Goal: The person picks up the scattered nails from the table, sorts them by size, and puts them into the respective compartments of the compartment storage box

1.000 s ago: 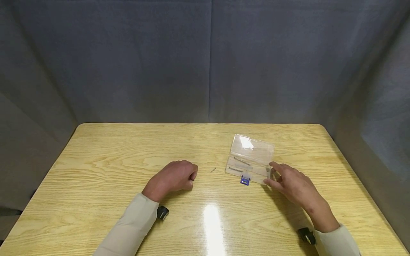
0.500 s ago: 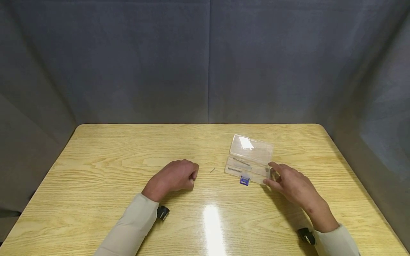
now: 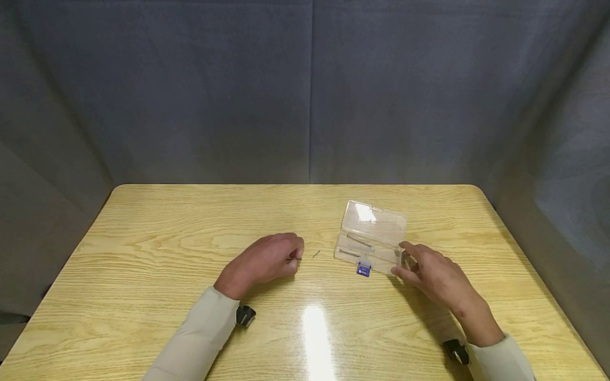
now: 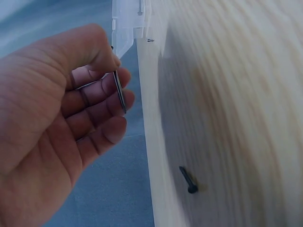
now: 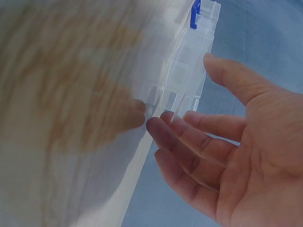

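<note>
My left hand [image 3: 264, 262] hovers over the table left of the box. In the left wrist view its thumb and index finger pinch a thin dark nail [image 4: 120, 90]; from the head view that nail is hidden. A second nail [image 4: 188, 179] lies on the wood below the hand. Between this hand and the box rests a small nail [image 3: 316, 254]. The clear plastic box [image 3: 381, 261] lies with its lid folded back, a long nail [image 3: 350, 253] and another long nail [image 3: 359, 241] inside. My right hand [image 3: 436, 275] holds the box's right end between thumb and index finger.
A blue latch [image 3: 364, 269] hangs from the box's front edge. The transparent lid [image 3: 376, 219] lies flat behind the box. Grey curtains [image 3: 305, 95] surround the wooden table [image 3: 190, 217] at the back and sides.
My left hand has moved slightly right and away from me, nearer the small nail on the table. The right hand and the box stay where they were.
</note>
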`<action>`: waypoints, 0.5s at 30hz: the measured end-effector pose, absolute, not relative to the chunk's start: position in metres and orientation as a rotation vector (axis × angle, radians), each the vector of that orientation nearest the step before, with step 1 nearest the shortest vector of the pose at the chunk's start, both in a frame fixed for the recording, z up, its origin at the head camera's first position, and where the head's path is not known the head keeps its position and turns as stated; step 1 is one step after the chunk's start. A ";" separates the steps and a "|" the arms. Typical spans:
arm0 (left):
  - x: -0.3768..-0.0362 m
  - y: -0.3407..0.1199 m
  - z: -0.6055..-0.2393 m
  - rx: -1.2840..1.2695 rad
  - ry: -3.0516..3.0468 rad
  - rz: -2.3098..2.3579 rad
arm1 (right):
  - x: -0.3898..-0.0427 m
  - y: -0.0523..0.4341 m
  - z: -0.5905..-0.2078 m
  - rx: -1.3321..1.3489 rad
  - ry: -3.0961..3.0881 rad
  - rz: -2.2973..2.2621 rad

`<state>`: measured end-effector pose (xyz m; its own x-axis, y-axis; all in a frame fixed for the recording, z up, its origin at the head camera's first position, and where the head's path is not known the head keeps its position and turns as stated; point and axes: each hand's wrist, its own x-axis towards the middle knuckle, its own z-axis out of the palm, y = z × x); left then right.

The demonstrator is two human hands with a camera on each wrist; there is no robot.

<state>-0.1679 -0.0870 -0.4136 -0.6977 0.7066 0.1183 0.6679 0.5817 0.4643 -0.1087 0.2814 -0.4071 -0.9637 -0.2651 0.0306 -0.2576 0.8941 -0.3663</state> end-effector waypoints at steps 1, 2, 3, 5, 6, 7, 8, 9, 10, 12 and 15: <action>-0.168 -0.086 -0.413 1.192 2.720 0.757 | -0.109 0.281 -0.407 -0.421 3.039 -0.581; -0.168 -0.085 -0.412 1.199 2.719 0.760 | -0.109 0.281 -0.407 -0.424 3.041 -0.579; -0.168 -0.085 -0.412 1.211 2.718 0.762 | -0.109 0.281 -0.407 -0.426 3.043 -0.577; -0.169 -0.082 -0.412 1.235 2.722 0.753 | -0.109 0.281 -0.407 -0.431 3.046 -0.574; -0.169 -0.081 -0.411 1.245 2.723 0.744 | -0.109 0.281 -0.407 -0.433 3.046 -0.573; -0.170 -0.079 -0.411 1.250 2.727 0.728 | -0.109 0.281 -0.407 -0.435 3.046 -0.574; -0.170 -0.078 -0.410 1.251 2.728 0.715 | -0.109 0.281 -0.407 -0.435 3.046 -0.573; -0.170 -0.076 -0.410 1.250 2.729 0.702 | -0.109 0.281 -0.407 -0.433 3.045 -0.574; -0.170 -0.075 -0.409 1.247 2.729 0.687 | -0.109 0.281 -0.407 -0.432 3.045 -0.575; -0.171 -0.072 -0.408 1.240 2.730 0.661 | -0.109 0.281 -0.407 -0.428 3.045 -0.572; -0.172 -0.068 -0.408 1.259 2.737 0.642 | -0.108 0.281 -0.407 -0.419 3.044 -0.571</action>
